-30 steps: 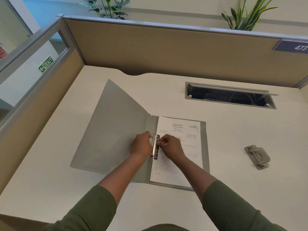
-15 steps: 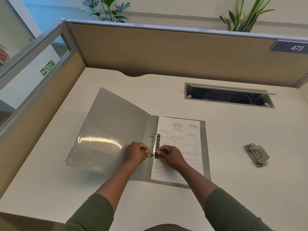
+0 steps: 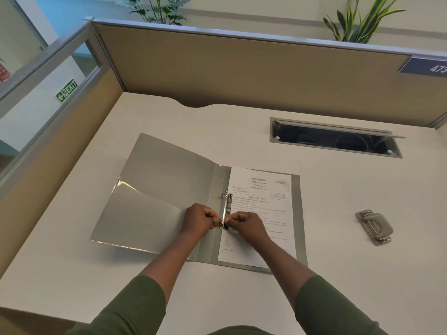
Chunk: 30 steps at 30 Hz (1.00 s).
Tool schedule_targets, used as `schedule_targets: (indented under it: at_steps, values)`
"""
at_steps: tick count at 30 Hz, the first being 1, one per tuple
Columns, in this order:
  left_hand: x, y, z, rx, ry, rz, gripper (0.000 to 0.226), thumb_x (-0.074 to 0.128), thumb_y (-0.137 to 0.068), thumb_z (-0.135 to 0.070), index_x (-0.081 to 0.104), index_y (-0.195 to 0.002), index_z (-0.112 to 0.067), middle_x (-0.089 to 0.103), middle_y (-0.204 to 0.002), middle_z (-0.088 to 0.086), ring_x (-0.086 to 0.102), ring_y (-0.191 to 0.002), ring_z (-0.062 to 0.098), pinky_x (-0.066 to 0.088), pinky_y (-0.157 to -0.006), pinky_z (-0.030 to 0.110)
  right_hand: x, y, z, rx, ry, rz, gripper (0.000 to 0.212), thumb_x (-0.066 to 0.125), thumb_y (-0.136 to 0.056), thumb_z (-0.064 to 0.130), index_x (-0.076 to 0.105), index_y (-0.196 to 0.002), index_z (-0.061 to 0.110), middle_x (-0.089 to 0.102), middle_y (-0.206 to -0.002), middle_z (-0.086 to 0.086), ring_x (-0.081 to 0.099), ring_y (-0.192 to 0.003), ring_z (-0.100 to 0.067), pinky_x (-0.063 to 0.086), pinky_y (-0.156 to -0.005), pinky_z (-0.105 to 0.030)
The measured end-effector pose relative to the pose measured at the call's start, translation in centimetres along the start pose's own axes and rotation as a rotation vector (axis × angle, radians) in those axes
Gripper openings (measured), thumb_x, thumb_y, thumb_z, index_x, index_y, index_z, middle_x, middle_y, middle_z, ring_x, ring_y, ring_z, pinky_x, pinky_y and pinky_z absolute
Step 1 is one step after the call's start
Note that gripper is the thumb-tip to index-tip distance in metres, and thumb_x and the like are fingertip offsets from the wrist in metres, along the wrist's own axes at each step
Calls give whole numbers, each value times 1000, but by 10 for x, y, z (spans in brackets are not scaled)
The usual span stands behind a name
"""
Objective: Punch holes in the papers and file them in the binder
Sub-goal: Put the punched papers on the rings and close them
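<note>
A grey binder (image 3: pixel 169 189) lies open on the desk, its front cover spread flat to the left. A printed paper sheet (image 3: pixel 263 211) rests on its right half, against the metal ring mechanism (image 3: pixel 225 206) at the spine. My left hand (image 3: pixel 199 220) pinches the lower ring from the left. My right hand (image 3: pixel 246 224) pinches the same lower ring from the right, over the paper's left edge. The upper ring looks closed. A grey hole punch (image 3: pixel 374 227) sits apart on the desk to the right.
The white desk (image 3: pixel 242 131) is walled by beige partitions at the back and left. An open cable tray slot (image 3: pixel 336 139) is set into the desk at the back right. Plants stand behind the partition.
Both hands have slid from the upper ring down to the lower ring. The binder's left cover, lifted a second ago, has dropped flat onto the desk.
</note>
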State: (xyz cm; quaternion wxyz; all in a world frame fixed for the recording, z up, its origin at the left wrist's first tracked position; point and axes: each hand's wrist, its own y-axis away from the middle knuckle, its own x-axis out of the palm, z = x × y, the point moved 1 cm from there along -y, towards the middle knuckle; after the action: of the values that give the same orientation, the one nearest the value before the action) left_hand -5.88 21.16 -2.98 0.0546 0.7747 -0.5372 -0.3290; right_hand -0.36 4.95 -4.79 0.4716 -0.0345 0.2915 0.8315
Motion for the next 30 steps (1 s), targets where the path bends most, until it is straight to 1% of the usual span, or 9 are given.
schedule_targets:
  at_steps: [2, 5, 9, 12, 16, 19, 21, 25, 30]
  values:
    - [1, 1, -1, 8, -29, -12, 18, 73, -74, 5, 77, -68, -11, 66, -50, -4, 60, -45, 3, 54, -53, 18, 1, -1, 0, 32, -52, 6, 6, 76, -78, 20, 79, -82, 17, 77, -78, 4, 69, -76, -6, 54, -83, -30]
    - [2, 3, 1, 13, -37, -22, 19, 73, -76, 3, 77, -68, -14, 68, -53, -4, 60, -45, 0, 52, -52, 14, 1, 0, 2, 26, -52, 8, 4, 78, -79, 19, 79, -81, 16, 77, -79, 2, 68, -73, -7, 54, -82, -31]
    - [2, 1, 0, 17, -81, 3, 21, 73, -76, -1, 75, -64, -18, 69, -54, 2, 60, -48, 7, 55, -58, 24, -5, 1, 8, 39, -17, 25, 6, 77, -79, 20, 77, -83, 15, 75, -77, 2, 66, -72, -7, 53, -80, -30]
    - [0, 0, -2, 9, -101, 21, 31, 70, -75, 4, 72, -58, -22, 69, -56, 9, 61, -50, 15, 58, -62, 32, -9, -1, 19, 14, 133, -112, 10, 72, -82, 23, 73, -89, 16, 70, -80, 6, 62, -75, -7, 47, -73, -22]
    - [0, -2, -7, -15, -148, 54, 34, 56, -78, 10, 70, -65, -18, 68, -62, 13, 67, -57, 25, 62, -65, 42, 6, -2, 31, 93, 199, -212, 28, 65, -80, 22, 64, -106, 11, 69, -97, -5, 62, -86, -18, 42, -72, -25]
    - [2, -2, -14, -8, -227, 81, 30, 58, -76, 10, 70, -68, -16, 69, -65, 12, 65, -56, 22, 62, -66, 42, 19, -6, 38, 167, 232, -209, 9, 62, -78, 14, 56, -83, 10, 54, -79, 0, 53, -71, -18, 37, -58, -26]
    - [3, -1, -17, -7, -278, 81, 22, 64, -76, 6, 73, -75, -15, 73, -75, 11, 68, -64, 24, 61, -72, 40, 21, -11, 40, 249, 220, -220, 22, 58, -77, 11, 41, -64, 15, 43, -66, 0, 42, -59, -17, 29, -48, -26]
    - [5, 0, -20, -19, -309, 55, 13, 72, -75, -5, 76, -83, -14, 75, -88, 8, 72, -78, 23, 60, -77, 36, 16, -18, 41, 312, 156, -219, 13, 60, -79, 23, 55, -79, 10, 58, -77, -6, 56, -75, -23, 37, -54, -23]
    - [11, 7, -27, 19, -393, 22, 7, 71, -76, -12, 74, -82, -11, 73, -89, 6, 66, -77, 20, 51, -68, 24, 10, -16, 40, 269, 245, -170, 31, 55, -83, 21, 41, -56, 14, 43, -58, 0, 43, -56, -16, 27, -44, -23]
